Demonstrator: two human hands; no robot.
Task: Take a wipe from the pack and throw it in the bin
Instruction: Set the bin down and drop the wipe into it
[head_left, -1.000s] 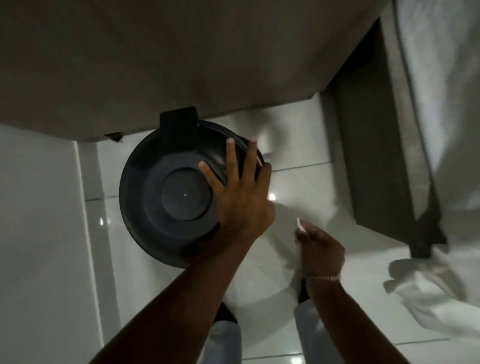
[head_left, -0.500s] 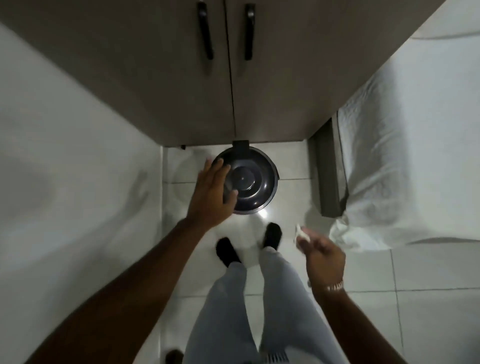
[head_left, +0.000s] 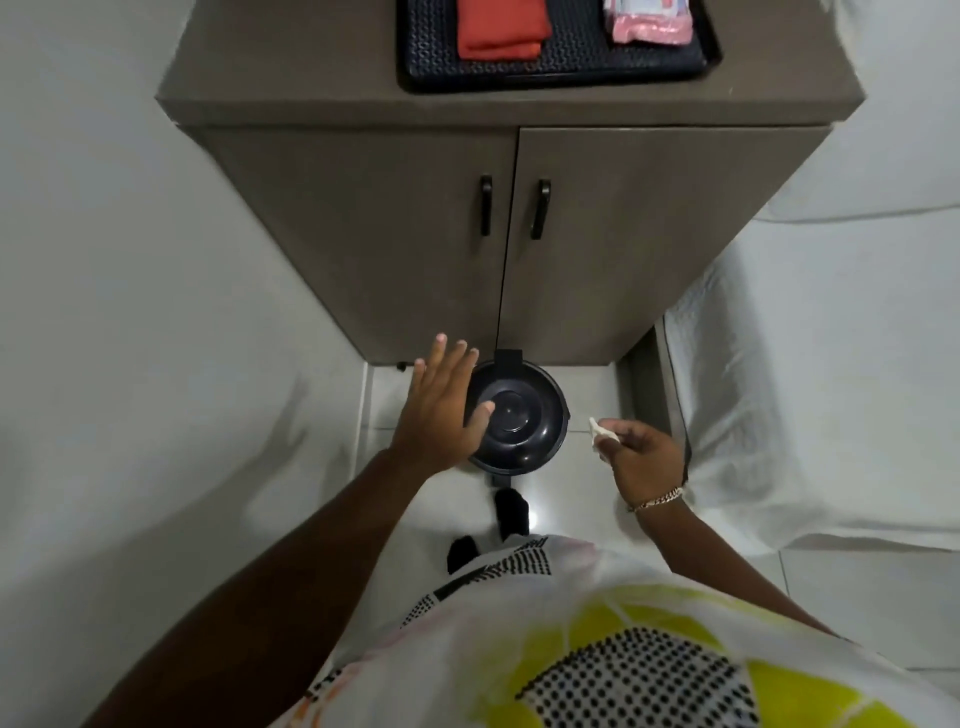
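Note:
A round black pedal bin (head_left: 524, 415) stands on the floor against the cabinet, its lid down. My left hand (head_left: 441, 410) hovers open above the bin's left edge, fingers spread, holding nothing. My right hand (head_left: 641, 457) is to the right of the bin, pinching a small crumpled white wipe (head_left: 597, 430) between thumb and fingers. The pink wipe pack (head_left: 652, 21) lies at the right of a black tray (head_left: 561, 67) on the cabinet top, cut off by the frame edge.
A brown two-door cabinet (head_left: 498, 223) stands behind the bin. A folded red cloth (head_left: 501, 28) lies on the tray. A white-sheeted bed (head_left: 831, 389) is on the right, a white wall on the left. My feet (head_left: 511, 512) stand on white tiles by the bin's pedal.
The view has risen from close over the bin to standing height. My left hand lifted off the lid and moved to the bin's left. The right hand still holds the wipe.

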